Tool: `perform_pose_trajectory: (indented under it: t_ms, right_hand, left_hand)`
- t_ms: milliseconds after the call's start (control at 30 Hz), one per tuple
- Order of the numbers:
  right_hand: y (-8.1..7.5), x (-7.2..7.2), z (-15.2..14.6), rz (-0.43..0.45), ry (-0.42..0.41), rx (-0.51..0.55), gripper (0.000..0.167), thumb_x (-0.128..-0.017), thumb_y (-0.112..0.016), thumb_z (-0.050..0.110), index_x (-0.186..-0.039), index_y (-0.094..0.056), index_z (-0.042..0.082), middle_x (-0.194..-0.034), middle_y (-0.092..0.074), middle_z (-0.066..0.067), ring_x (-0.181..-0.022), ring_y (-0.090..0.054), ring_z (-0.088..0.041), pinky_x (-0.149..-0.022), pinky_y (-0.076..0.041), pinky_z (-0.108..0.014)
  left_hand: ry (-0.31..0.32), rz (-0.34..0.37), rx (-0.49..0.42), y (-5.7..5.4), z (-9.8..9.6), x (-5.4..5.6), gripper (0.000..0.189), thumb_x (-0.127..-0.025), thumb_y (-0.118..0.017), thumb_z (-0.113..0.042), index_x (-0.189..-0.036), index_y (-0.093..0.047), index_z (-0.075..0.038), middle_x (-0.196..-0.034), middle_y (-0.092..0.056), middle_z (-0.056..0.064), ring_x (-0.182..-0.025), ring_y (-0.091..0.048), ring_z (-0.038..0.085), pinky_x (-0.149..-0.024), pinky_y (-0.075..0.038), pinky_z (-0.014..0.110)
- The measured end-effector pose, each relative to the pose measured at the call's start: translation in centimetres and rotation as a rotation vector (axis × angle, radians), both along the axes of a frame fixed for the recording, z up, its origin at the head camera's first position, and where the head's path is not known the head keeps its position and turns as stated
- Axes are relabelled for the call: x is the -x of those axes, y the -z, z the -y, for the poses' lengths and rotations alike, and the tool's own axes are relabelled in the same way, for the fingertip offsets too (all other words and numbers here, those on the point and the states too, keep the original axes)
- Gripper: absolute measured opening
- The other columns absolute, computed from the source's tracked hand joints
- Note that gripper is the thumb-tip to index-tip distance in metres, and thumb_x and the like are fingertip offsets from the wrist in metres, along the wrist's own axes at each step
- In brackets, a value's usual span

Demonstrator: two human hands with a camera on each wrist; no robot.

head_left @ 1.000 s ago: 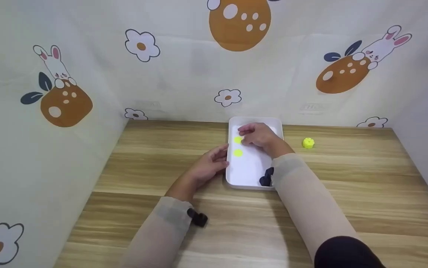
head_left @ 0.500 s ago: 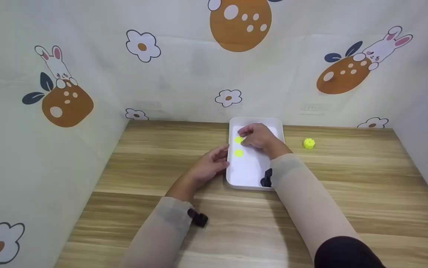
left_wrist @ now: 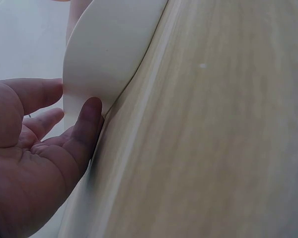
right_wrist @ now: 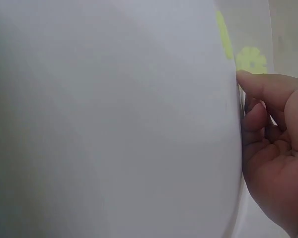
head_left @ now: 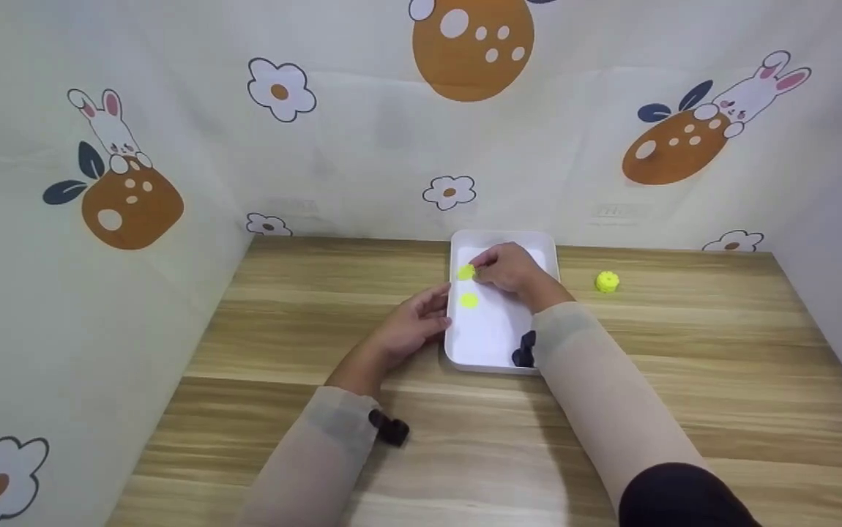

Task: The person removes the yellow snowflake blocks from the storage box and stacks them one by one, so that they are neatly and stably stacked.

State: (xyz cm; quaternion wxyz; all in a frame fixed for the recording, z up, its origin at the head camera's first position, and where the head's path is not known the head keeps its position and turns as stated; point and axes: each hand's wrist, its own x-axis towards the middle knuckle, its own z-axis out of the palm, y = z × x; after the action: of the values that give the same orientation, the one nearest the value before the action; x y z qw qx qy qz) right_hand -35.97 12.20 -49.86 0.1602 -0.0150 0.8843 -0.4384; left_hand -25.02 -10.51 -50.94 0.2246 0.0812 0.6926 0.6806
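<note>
A white rectangular tray [head_left: 490, 333] stands on the wooden table near the back. My right hand [head_left: 510, 269] reaches into it and pinches a thin yellow flower-shaped disc [head_left: 466, 272] at its edge. In the right wrist view this notched disc [right_wrist: 252, 60] stands tilted up, with a small mark at its centre. A second yellow disc [head_left: 468, 300] lies flat in the tray, just nearer to me. My left hand [head_left: 410, 326] rests its fingertips against the tray's left side. In the left wrist view the thumb and fingers of my left hand [left_wrist: 44, 144] meet the outer wall [left_wrist: 107, 54].
To the right of the tray, a yellow flower-shaped piece [head_left: 607, 282], thick like a small stack, sits on the table [head_left: 684, 366]. A patterned cloth wall [head_left: 362, 146] rises right behind the tray. Black wrist cameras hang from both sleeves.
The farther yellow disc, flat in the tray before, is now pinched and tipped up by my right hand, whose fingers have closed together. The left hand and tray stay put.
</note>
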Motion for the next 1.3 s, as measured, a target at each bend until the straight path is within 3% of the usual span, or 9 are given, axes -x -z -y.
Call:
perform_pose_trajectory:
  t_ms: [267,600,967,1300]
  right_hand:
    - [0.15,0.08,-0.19,0.002,-0.025,-0.018,0.022,-0.096,-0.078,0.021,-0.118,-0.082,0.019,-0.123,-0.074,-0.007,-0.112,-0.063,-0.025,-0.096,-0.053,-0.034]
    - [0.2,0.03,0.03,0.02,-0.036,0.089,0.044,-0.088,-0.076,0.0,-0.13,-0.076,0.015,-0.134,-0.072,-0.008,-0.118,-0.061,-0.025,-0.106,-0.052,-0.036]
    - [0.11,-0.17,0.33,-0.005,-0.083,0.026,0.043,-0.088,-0.075,-0.002,-0.129,-0.076,0.013,-0.13,-0.073,-0.009,-0.12,-0.065,-0.027,-0.112,-0.052,-0.04]
    - [-0.03,0.0,0.69,0.014,-0.093,-0.073,0.043,-0.09,-0.081,0.016,-0.133,-0.075,0.018,-0.132,-0.072,-0.006,-0.125,-0.063,-0.027,-0.117,-0.05,-0.043]
  left_hand:
    - [0.002,-0.008,-0.004,0.0,0.03,-0.08,0.068,-0.106,-0.058,-0.001,-0.168,-0.032,-0.007,-0.169,-0.043,0.022,-0.156,-0.045,0.037,-0.126,-0.045,0.048]
    - [0.007,-0.026,-0.006,0.17,0.15,-0.01,0.067,-0.106,-0.059,-0.001,-0.167,-0.034,-0.006,-0.169,-0.043,0.021,-0.156,-0.045,0.037,-0.127,-0.044,0.048]
    - [-0.009,-0.011,0.031,0.1,0.09,-0.18,0.066,-0.106,-0.061,-0.004,-0.167,-0.037,-0.011,-0.169,-0.045,0.017,-0.155,-0.048,0.034,-0.125,-0.046,0.046]
    - [-0.012,0.011,0.045,-0.1,0.06,-0.08,0.068,-0.106,-0.061,-0.005,-0.168,-0.035,-0.012,-0.169,-0.045,0.015,-0.155,-0.047,0.033,-0.126,-0.045,0.046]
